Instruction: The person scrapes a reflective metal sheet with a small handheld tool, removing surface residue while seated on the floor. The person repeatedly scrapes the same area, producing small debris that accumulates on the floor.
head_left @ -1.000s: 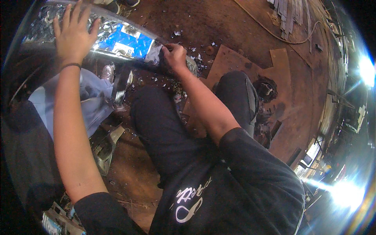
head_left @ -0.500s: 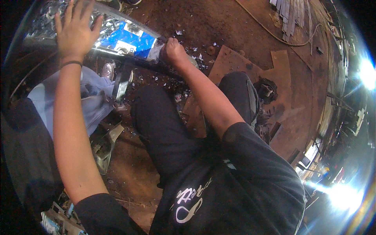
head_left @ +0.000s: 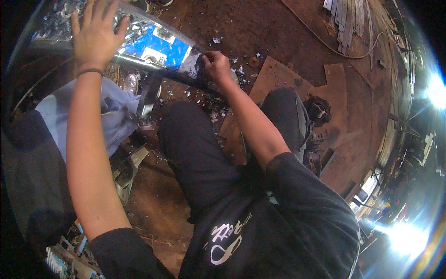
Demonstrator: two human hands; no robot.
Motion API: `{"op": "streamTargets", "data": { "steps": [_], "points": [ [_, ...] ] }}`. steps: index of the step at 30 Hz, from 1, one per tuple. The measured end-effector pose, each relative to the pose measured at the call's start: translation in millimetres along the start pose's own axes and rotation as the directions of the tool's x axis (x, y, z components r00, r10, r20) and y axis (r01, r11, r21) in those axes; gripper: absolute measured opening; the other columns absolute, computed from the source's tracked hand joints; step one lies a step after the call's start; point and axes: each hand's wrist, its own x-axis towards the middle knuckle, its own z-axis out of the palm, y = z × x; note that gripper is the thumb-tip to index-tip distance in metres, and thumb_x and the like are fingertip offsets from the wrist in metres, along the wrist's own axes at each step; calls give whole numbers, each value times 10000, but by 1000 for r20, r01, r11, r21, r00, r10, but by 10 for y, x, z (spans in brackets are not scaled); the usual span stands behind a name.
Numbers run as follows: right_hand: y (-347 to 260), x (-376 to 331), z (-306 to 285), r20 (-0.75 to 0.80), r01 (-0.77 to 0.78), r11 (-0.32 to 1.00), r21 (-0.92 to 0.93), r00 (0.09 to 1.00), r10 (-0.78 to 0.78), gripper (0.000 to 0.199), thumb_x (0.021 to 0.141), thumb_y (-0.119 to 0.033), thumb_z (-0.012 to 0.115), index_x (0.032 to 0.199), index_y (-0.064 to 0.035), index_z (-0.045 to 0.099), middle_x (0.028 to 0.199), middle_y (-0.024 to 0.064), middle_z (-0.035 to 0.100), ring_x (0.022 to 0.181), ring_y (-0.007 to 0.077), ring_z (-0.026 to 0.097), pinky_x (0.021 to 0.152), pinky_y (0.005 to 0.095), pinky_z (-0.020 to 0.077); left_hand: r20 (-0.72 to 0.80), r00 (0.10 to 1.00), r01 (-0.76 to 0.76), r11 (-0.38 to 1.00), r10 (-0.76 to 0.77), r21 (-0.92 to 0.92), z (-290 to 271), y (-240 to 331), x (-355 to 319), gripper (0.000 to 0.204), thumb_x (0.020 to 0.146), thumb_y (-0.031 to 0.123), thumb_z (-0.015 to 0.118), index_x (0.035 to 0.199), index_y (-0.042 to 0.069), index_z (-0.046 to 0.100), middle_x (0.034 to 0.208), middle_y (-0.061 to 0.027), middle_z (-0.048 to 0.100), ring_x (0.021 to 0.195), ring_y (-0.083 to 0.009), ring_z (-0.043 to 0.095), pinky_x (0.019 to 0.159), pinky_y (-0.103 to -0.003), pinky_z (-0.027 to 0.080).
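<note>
Splaying L hand (head_left: 96,39) on shiny panel (head_left: 160,49), R hand (head_left: 216,66) curled nr its end, hold unclear.

At eleven o'clock, the panel (head_left: 176,48) was blue with white patches; toward nine, the cloth (head_left: 53,107) was pale blue; near six, the black shirt (head_left: 278,228) carried white lettering (head_left: 214,255).

curved cord (head_left: 357,57) near pale flat strips (head_left: 347,23) | brown sheet (head_left: 278,76) | silvery shoe (head_left: 131,83) | bright lights (head_left: 409,236)

Two hands (head_left: 97,43) (head_left: 216,66), one wristband (head_left: 90,71), one blue sheet (head_left: 172,52)
</note>
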Motion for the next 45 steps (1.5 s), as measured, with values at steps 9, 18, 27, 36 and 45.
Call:
{"op": "streamTargets", "data": {
  "steps": [9,18,27,36,45],
  "points": [
    [-250,93,-42,69,-137,960,-243,985,158,268,872,-291,734,958,-41,773,955,210,740,938,394,714,832,479,574,-16,1000,-1,1000,1,-8,19,-5,-14,538,980,545,560,1463,307,569,1589,38,458,1472,-235,403,1212,-566,251],
    [-426,246,46,179,-170,883,-437,946,271,340,904,-314,593,971,2,695,1017,275,717,990,460,687,879,541,551,-5,1000,1,1000,-1,-2,-1,-2,-14,537,982,534,558,1466,302,564,1584,28,466,1473,-239,404,1218,-566,239],
    [-36,-15,83,-24,-75,996,51,997,76,328,905,-281,697,1043,16,712,1036,260,714,991,428,689,838,478,544,6,1000,-7,1000,7,0,-26,0,-19,547,988,542,550,1474,292,554,1596,33,444,1476,-237,392,1214,-576,242],
    [-344,-1,95,-38,-287,947,-145,958,285,322,877,-319,740,1026,-36,766,985,213,744,917,403,719,828,477,564,2,1000,-1,1000,1,-1,-29,7,-7,539,983,539,557,1466,300,565,1578,32,468,1470,-239,404,1217,-565,242],
    [-459,96,240,-42,-343,888,-306,937,347,298,922,-266,614,1000,11,694,966,255,719,926,456,694,848,540,541,-12,1000,-4,1000,4,-25,-39,2,-7,544,981,533,562,1466,287,563,1583,31,462,1474,-241,400,1217,-569,244]
  ]
}}
